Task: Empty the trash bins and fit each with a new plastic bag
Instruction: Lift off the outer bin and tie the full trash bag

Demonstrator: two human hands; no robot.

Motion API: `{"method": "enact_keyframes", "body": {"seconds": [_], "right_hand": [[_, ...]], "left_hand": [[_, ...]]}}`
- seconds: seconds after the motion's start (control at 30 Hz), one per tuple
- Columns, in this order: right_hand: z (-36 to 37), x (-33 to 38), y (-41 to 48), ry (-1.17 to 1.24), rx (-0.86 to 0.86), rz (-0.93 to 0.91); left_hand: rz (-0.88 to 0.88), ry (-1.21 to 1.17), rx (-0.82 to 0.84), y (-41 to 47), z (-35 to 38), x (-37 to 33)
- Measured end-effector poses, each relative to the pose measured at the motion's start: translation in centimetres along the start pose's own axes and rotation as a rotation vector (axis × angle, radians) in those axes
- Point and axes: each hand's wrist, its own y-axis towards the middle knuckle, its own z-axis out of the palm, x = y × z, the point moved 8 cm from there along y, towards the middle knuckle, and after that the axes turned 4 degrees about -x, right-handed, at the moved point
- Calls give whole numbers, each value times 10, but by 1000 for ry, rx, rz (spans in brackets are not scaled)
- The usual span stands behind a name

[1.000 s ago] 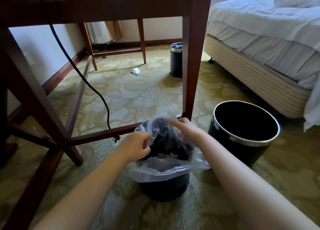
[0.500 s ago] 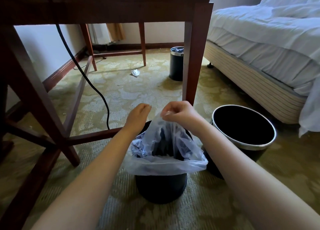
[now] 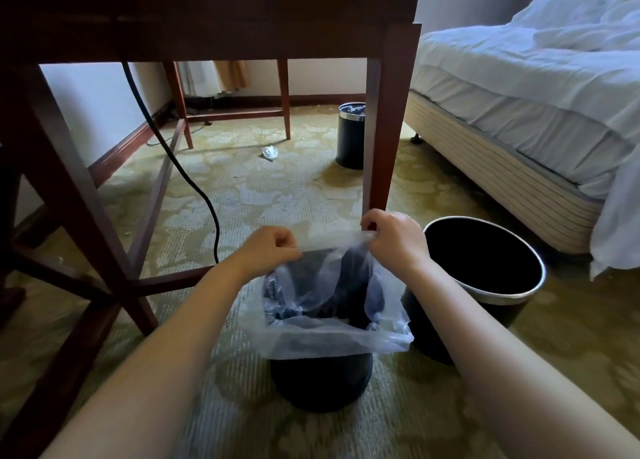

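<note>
1. The left hand (image 3: 268,250) has its fingers curled and pinches the far edge of a clear plastic bag (image 3: 332,341). The right hand (image 3: 394,240) pinches the same edge a little higher, with finger and thumb closed on a gathered bit of the film.
2. Between the hands, that edge is stretched into a taut band and raised above the bin's mouth.
3. The bag sits inside a black trash bin (image 3: 322,386) on the carpet (image 3: 277,195) directly below the hands. Its near edge is draped over the rim, and dark crumpled contents show through the plastic.
4. Just beside it on the right stands a second bin (image 3: 485,250), black with a silver rim, upright and unlined.
5. A third bin (image 3: 350,136) stands farther back, partly behind the leg of the wooden desk (image 3: 379,129).
6. A crumpled white scrap (image 3: 269,152) lies on the carpet under the desk, and a black cable (image 3: 173,153) hangs down there.
7. A bed (image 3: 502,88) with white sheets is at the right.
</note>
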Motion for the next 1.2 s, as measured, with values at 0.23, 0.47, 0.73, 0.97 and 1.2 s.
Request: {"method": "enact_keyframes", "body": {"seconds": [0.23, 0.47, 0.73, 0.97, 1.2], "right_hand": [[13, -25, -5, 121, 103, 165], [-4, -22, -1, 470, -95, 194], [47, -44, -36, 169, 545, 306], [-13, -3, -8, 205, -56, 108], [-15, 82, -41, 55, -214, -468]], "left_hand": [[62, 33, -626, -13, -61, -14], [-32, 447, -202, 2, -15, 16], [-126, 535, 183, -12, 14, 43], [1, 486, -311, -9, -23, 0], [-99, 461, -45, -11, -5, 14]]}}
